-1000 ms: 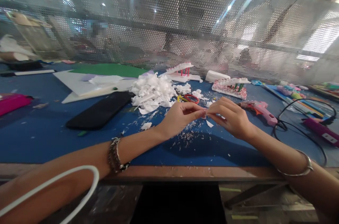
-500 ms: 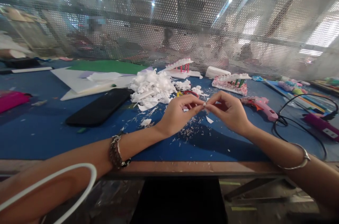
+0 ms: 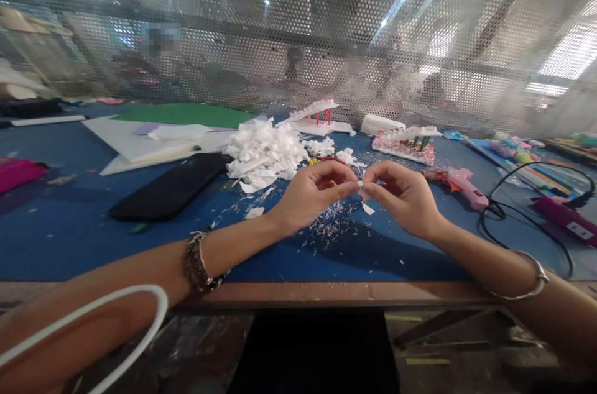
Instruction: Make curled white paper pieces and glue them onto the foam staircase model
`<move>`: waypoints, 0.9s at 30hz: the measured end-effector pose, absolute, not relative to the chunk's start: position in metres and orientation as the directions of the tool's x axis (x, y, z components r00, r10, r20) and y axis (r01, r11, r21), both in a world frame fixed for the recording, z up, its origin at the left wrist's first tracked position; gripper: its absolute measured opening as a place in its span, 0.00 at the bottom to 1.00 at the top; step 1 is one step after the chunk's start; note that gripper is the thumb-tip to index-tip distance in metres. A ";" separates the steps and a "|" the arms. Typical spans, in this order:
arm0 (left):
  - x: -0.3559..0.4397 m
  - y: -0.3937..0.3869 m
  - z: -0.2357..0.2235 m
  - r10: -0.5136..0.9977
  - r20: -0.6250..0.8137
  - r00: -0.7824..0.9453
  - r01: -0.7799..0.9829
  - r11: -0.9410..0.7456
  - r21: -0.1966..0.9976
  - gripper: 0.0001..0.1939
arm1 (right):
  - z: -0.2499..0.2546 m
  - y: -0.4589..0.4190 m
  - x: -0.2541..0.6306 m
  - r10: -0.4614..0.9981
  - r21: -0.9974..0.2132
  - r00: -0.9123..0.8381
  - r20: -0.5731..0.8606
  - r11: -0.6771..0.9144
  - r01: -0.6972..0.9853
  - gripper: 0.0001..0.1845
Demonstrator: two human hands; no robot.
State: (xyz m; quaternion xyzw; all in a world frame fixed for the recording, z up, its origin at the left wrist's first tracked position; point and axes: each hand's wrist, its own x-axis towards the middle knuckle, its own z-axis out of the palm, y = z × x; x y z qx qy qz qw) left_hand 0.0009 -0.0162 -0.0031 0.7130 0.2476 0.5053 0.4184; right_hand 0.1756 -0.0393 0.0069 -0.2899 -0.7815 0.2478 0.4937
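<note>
My left hand and my right hand meet fingertip to fingertip above the blue tabletop. Between them they pinch a small white scrap of paper, mostly covered by the fingers. Fine shavings and a loose white paper piece lie below the hands. Just beyond the left hand is a heap of torn white paper. Scissors with red and yellow handles are partly hidden behind that hand.
A black phone lies at left, in front of white and green sheets. Two small models with posts stand at the back. To the right are a pink glue gun, a black cable and a purple power strip.
The fingertips have shifted slightly on the scrap, so a little more of the white shows. The view has moved slightly; both hands keep their pinch.
</note>
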 end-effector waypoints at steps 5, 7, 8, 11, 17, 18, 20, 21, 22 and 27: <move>0.003 -0.017 -0.006 0.780 0.538 0.319 -0.060 -0.550 0.833 0.10 | 0.004 -0.037 0.176 0.711 -0.678 -0.313 0.630 0.700 0.224 0.05; 0.003 -0.018 -0.007 0.781 0.537 0.319 -0.032 -0.558 0.829 0.09 | 0.003 -0.036 0.177 0.711 -0.671 -0.308 0.633 0.702 0.241 0.05; 0.003 -0.018 -0.008 0.781 0.538 0.318 -0.021 -0.561 0.828 0.09 | 0.003 -0.035 0.177 0.708 -0.665 -0.309 0.635 0.705 0.247 0.05; 0.003 -0.019 -0.009 0.771 0.548 0.324 -0.002 -0.578 0.816 0.07 | 0.002 -0.032 0.177 0.700 -0.650 -0.313 0.642 0.713 0.262 0.05; 0.001 -0.017 -0.008 0.701 0.601 0.382 0.019 -0.657 0.754 0.06 | -0.001 -0.030 0.177 0.710 -0.681 -0.309 0.633 0.700 0.213 0.08; 0.000 -0.017 -0.008 0.691 0.605 0.396 0.014 -0.663 0.748 0.06 | -0.002 -0.031 0.177 0.713 -0.695 -0.319 0.624 0.693 0.190 0.09; -0.001 -0.017 -0.006 0.684 0.590 0.429 0.000 -0.653 0.758 0.06 | -0.001 -0.032 0.176 0.723 -0.726 -0.340 0.602 0.672 0.145 0.11; -0.001 -0.017 -0.005 0.687 0.578 0.441 -0.009 -0.641 0.768 0.07 | -0.001 -0.032 0.176 0.729 -0.739 -0.345 0.592 0.661 0.130 0.12; -0.001 -0.018 -0.004 0.693 0.564 0.448 -0.014 -0.626 0.780 0.07 | 0.000 -0.033 0.176 0.731 -0.745 -0.349 0.587 0.656 0.122 0.12; 0.000 -0.019 -0.003 0.766 0.483 0.425 -0.007 -0.531 0.847 0.10 | 0.001 -0.032 0.178 0.658 -0.644 -0.352 0.665 0.745 0.176 0.09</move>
